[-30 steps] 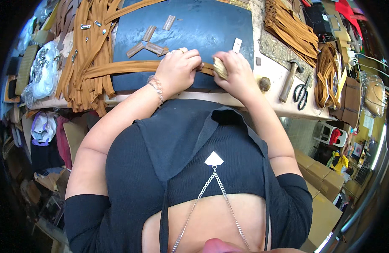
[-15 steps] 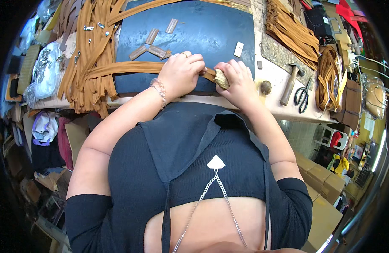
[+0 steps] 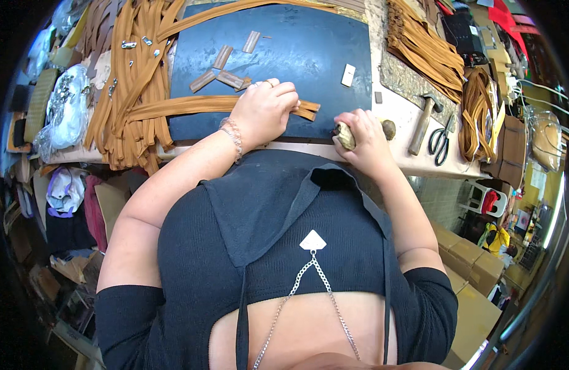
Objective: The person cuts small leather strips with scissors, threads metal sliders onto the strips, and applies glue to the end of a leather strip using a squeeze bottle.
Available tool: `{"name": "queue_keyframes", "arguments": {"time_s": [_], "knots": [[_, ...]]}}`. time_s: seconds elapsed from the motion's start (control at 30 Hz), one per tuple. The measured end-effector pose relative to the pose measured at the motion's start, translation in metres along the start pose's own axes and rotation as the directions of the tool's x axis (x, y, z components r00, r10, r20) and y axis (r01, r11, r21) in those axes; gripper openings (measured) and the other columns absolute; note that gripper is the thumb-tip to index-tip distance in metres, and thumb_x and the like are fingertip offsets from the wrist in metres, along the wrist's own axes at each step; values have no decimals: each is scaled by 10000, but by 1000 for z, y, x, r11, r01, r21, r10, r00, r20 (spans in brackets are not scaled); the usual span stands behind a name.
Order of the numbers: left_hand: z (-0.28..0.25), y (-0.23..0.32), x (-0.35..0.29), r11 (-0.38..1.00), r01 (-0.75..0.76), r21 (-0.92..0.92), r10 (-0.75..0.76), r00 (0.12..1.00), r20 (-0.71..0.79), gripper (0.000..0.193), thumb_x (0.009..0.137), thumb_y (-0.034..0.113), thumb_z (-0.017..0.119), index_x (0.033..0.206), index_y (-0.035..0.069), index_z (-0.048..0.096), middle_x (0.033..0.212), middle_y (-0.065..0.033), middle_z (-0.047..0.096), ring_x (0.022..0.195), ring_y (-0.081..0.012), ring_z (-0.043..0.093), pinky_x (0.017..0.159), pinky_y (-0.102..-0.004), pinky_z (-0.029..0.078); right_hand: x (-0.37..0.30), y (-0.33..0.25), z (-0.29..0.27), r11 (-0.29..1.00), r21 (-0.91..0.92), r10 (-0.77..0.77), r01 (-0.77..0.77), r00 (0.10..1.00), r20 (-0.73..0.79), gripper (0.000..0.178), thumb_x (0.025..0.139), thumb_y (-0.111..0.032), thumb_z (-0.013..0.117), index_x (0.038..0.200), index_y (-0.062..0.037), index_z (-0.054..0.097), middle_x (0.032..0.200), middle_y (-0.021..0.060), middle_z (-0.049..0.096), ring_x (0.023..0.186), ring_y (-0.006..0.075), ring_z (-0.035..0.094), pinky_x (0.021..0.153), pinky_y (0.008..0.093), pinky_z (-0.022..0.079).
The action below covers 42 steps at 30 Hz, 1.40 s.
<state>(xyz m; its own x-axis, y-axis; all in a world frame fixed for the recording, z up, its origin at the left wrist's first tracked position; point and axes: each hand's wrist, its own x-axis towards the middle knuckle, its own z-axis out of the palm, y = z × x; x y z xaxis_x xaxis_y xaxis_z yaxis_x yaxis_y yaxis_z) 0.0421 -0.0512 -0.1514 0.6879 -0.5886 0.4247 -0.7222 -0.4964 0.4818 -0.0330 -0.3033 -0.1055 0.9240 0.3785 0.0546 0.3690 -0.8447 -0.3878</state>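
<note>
My left hand (image 3: 264,111) presses flat on a bundle of tan leather straps (image 3: 186,108) that lie across the near edge of a dark blue work mat (image 3: 297,55). The strap ends (image 3: 308,110) poke out to the right of my fingers. My right hand (image 3: 361,134) is closed around a small brownish lump (image 3: 345,134) at the mat's near right corner, apart from the straps. Several short brown leather pieces (image 3: 220,71) lie on the mat beyond my left hand.
A heap of tan straps (image 3: 127,74) with metal clips fills the bench's left side. On the right lie a hammer (image 3: 422,120), black scissors (image 3: 442,140), more strap bundles (image 3: 423,46) and a small white block (image 3: 348,74). Cardboard boxes (image 3: 463,259) stand on the floor.
My right hand has drawn back from the strap ends toward the mat's near right corner, still holding the lump. My left hand stays pressed on the straps.
</note>
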Motion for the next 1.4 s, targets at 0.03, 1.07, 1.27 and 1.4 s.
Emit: {"name": "queue_keyframes", "arguments": {"time_s": [0.03, 1.07, 1.27, 1.4], "knots": [[-1, 0, 0, 1000, 8, -5, -8, 1000, 8, 45, 806, 65, 643, 812, 93, 608, 852, -19, 578, 829, -234, 571, 744, -365, 468, 5, -3, -3, 1000, 2, -3, 3, 1000, 5, 529, 666, -115, 780, 1161, -154, 597, 985, 66, 547, 957, 301, 536, 853, 419, 444], [2, 2, 2, 999, 13, 48, -14, 1000, 12, 80, 809, 79, 650, 815, 90, 571, 872, -22, 569, 830, -244, 570, 724, -377, 473, 37, -12, 21, 1000, -1, -2, 2, 996, -87, 474, 685, -160, 761, 1127, -148, 590, 989, 60, 548, 972, 288, 531, 846, 402, 435], [3, -3, 1, 999, 28, 24, -28, 1000, -1, 74, 816, 77, 647, 815, 96, 576, 878, -24, 575, 835, -242, 573, 725, -374, 475, 12, -3, 3, 995, -30, 91, -93, 995, -51, 473, 700, -165, 761, 1139, -143, 586, 998, 74, 556, 967, 298, 534, 831, 408, 444], [0, -2, 1, 1000, 27, 16, -27, 1000, 13, 71, 809, 72, 645, 822, 92, 579, 877, -31, 577, 838, -248, 579, 726, -376, 477, 42, -19, 4, 1000, 3, 3, -3, 993, -120, 490, 711, -168, 759, 1164, -135, 574, 995, 81, 559, 968, 309, 542, 852, 416, 446]]}}
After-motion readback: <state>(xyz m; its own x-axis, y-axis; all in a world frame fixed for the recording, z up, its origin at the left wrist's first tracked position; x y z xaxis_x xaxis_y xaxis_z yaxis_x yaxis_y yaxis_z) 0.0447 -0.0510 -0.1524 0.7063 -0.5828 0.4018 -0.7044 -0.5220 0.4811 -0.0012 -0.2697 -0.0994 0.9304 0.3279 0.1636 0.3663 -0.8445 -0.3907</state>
